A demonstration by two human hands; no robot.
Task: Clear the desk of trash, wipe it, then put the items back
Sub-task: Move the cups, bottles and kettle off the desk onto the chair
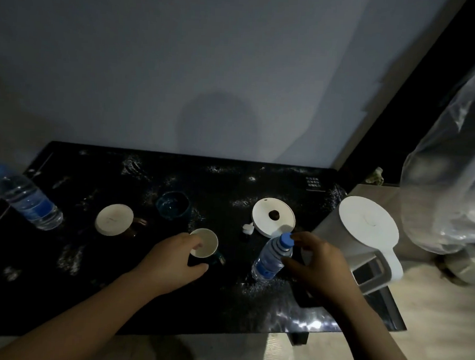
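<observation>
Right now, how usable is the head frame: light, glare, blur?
Head view: dim overall, the black desk swallows detail; glare on its front right corner; a round shadow on the wall; the far-left bottle is blurred, the near bottle by the right hand sharper; wide-angle tilts the wall corner.

1. A single view, worn on the person's head, faces forward and steeply down onto the dark desk [224, 311].
2. It sits close: the desk spans most of the frame's width.
3. The wall [209, 68] behind fills the upper half.
</observation>
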